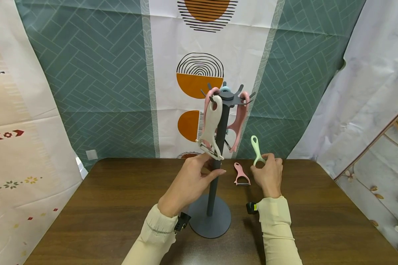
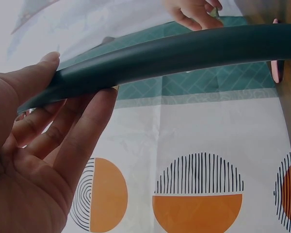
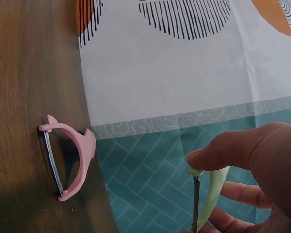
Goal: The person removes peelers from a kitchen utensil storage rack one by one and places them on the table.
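A dark grey stand (image 1: 209, 217) with a round base and hooks on top stands on the table. My left hand (image 1: 192, 182) grips its pole (image 2: 150, 60), thumb on one side and fingers on the other. From the hooks hang a white peeler (image 1: 213, 117), pink peelers (image 1: 241, 117) and a light blue one (image 1: 224, 89), mostly hidden. Right of the stand, my right hand (image 1: 270, 173) pinches a light green peeler (image 1: 256, 149) by its blade end, its looped handle pointing up. Beside that hand a pink peeler (image 1: 240, 173) lies on the table, its blade showing in the right wrist view.
The brown wooden table (image 1: 126, 206) ends at a patterned cloth backdrop (image 1: 106, 73). Pale printed cloths hang at the left (image 1: 23, 147) and right (image 1: 358, 110). A small white plate (image 1: 91, 154) shows near the table's back left corner.
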Available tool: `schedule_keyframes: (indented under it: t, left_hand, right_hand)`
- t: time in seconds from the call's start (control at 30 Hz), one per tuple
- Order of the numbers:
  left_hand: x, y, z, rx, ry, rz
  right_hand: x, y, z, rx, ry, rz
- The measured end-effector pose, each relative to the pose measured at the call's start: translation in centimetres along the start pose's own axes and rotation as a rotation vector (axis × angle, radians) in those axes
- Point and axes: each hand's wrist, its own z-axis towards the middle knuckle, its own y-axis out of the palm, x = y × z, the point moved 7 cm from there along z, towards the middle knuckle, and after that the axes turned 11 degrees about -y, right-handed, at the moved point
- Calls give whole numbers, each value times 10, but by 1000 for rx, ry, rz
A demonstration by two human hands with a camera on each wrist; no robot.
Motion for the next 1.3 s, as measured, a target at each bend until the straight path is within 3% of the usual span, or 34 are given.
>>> schedule_keyframes:
  t: [1.3]
  left_hand:
    - [0,0,0,4,20,10]
  right_hand:
    - [12,10,-2,-17,34,-21]
